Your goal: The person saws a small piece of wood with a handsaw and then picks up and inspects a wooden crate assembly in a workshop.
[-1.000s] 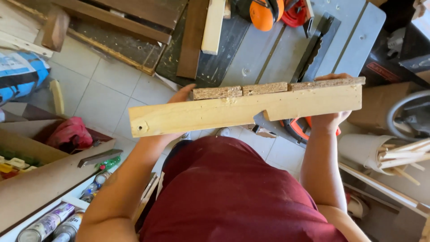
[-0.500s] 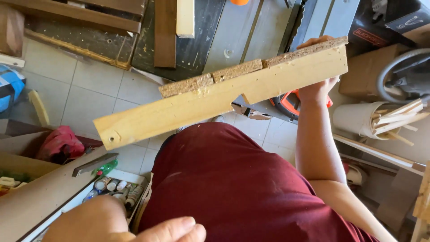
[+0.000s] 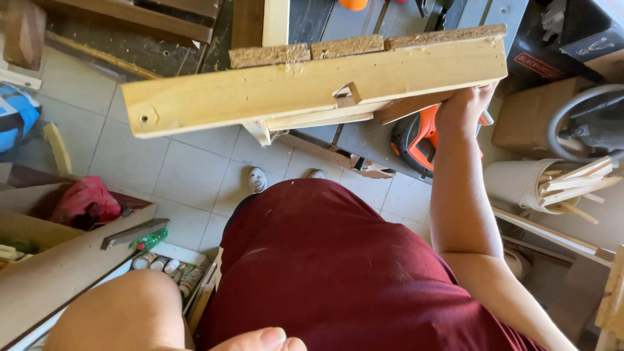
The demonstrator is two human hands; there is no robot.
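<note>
From the head camera I look straight down over a dark red shirt (image 3: 338, 273) at a tiled floor (image 3: 195, 175) and a crowded workshop. My right hand (image 3: 463, 109) is closed around the right end of a wooden assembly (image 3: 305, 91): a pale timber beam with a strip of chipboard pieces (image 3: 364, 47) along its far edge and smaller wooden pieces fixed under it. I carry it roughly level in the air, above the floor and in front of the grey saw table (image 3: 364, 136), touching neither. My left hand (image 3: 260, 339) shows only as a few fingers at the bottom edge, near my body and holding nothing I can see; whether it is spread or curled I cannot tell. An orange power tool (image 3: 416, 140) rests by the table just behind my right wrist. To the left is an open wooden box (image 3: 58, 260) with a red cloth (image 3: 84, 201) and a row of tubes (image 3: 166, 266). As I judge it, the piece is merely in hand and lifted; setting it down or working on it is all left to do.
</note>
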